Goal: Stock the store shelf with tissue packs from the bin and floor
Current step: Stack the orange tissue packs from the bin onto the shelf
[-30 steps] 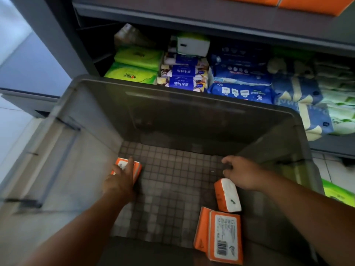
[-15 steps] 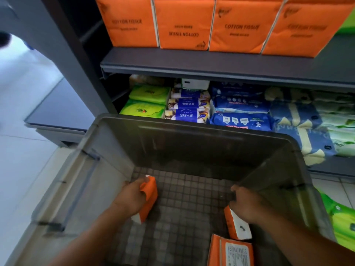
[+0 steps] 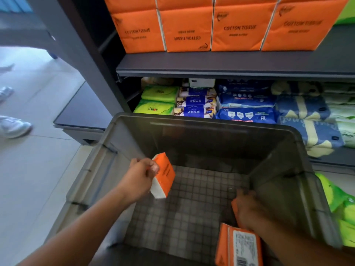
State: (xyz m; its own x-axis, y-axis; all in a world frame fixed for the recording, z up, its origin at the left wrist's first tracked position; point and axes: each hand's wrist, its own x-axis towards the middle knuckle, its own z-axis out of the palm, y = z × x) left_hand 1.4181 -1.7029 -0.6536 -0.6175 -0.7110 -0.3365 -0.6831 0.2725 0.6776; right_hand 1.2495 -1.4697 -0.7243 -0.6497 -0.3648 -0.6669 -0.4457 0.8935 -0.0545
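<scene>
Emptying grey plastic bin (image 3: 211, 124) | left hand (image 3: 141, 176) grips small orange-and-white tissue pack (image 3: 163, 175) | right hand (image 3: 249, 212) covers second orange pack (image 3: 234, 207), grip unclear: secure first.

Carrying a row of orange tissue packs (image 3: 238, 29), side by side, on the upper shelf board (image 3: 230, 64). Holding on the lower shelf board (image 3: 338, 158), left to right, stacked green packs (image 3: 157, 100), blue-and-white packs (image 3: 196, 104), blue packs (image 3: 245, 106), blue-and-cream packs (image 3: 307, 120) and pale green packs (image 3: 343, 112). Standing on the tiled floor (image 3: 38, 169), just near of the shelf: a grey bin (image 3: 288, 131), with bright green packs (image 3: 342, 212) lying at its right and a white shoe (image 3: 13, 127) resting far left. Lying on the bin's gridded bottom, near right corner: an orange pack (image 3: 240, 246).
</scene>
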